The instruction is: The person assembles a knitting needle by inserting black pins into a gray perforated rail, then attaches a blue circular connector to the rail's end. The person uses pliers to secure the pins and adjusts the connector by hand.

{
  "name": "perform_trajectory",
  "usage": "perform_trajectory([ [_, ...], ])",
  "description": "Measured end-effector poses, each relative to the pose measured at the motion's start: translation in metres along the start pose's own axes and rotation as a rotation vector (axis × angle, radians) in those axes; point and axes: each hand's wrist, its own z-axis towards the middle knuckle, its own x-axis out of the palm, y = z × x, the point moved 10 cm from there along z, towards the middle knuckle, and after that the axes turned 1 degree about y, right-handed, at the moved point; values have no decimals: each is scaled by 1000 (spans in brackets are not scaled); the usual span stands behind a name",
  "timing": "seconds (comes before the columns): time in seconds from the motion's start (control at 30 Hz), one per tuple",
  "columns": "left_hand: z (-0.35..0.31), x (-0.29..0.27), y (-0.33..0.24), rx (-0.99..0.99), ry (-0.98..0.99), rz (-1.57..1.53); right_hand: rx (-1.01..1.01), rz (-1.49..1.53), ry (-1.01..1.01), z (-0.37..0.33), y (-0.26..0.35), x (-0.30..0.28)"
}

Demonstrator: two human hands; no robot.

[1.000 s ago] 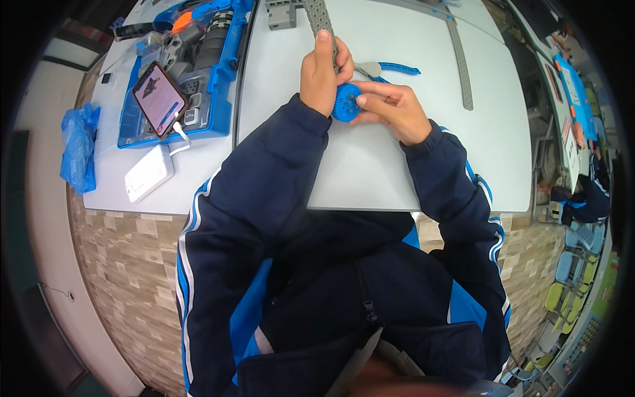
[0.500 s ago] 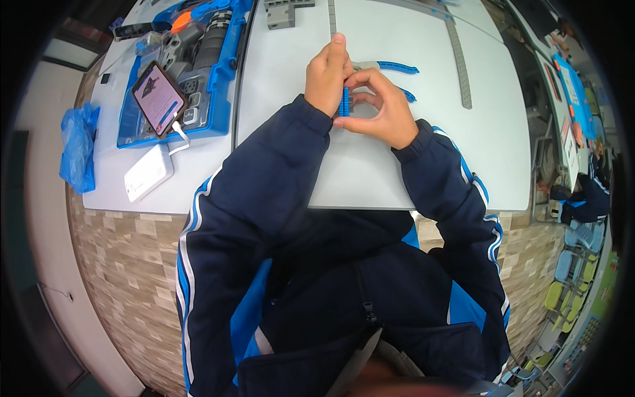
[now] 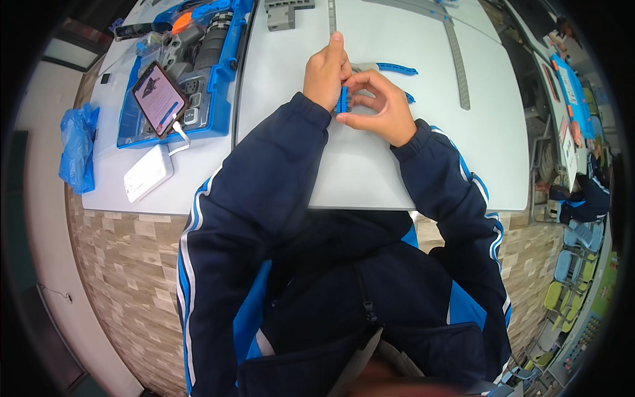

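Observation:
Over the white table, both hands meet around a small blue ridged plastic piece [image 3: 342, 101]. My left hand [image 3: 323, 78] is closed on the piece's left side with its thumb pointing up; its other fingers are mostly hidden. My right hand [image 3: 389, 111] curls in from the right, its thumb and fingertips pinching at the piece's lower and right edges. Just beyond the right hand lies a pair of pliers [image 3: 397, 68] with blue handles, partly covered by the fingers.
At the left is a blue case [image 3: 221, 99] of grey parts, with a phone [image 3: 159, 99] leaning on it, cabled to a white power bank [image 3: 148, 173]. A blue bag [image 3: 78, 149] hangs at the table's edge. Perforated strips [image 3: 458, 63] and a grey block [image 3: 281, 14] lie farther back.
The blue piece has turned slightly between my fingers, showing more of its ridged face. Both hands have shifted a little; everything else stays put.

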Motion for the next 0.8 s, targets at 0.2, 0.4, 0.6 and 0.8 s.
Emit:
perform_trajectory([
  [0.2,3,-20,3,5,-98,-151,-97,-265,4,2,18,-21],
  [0.4,4,-42,-2,34,-246,-157,-324,-1062,-36,5,24,-40],
  [0.6,4,-36,-5,84,-193,-159,-187,-1004,-23,3,12,-47],
  [0.8,4,-27,-5,108,-134,-203,-84,-362,-251,-1,25,-63],
])
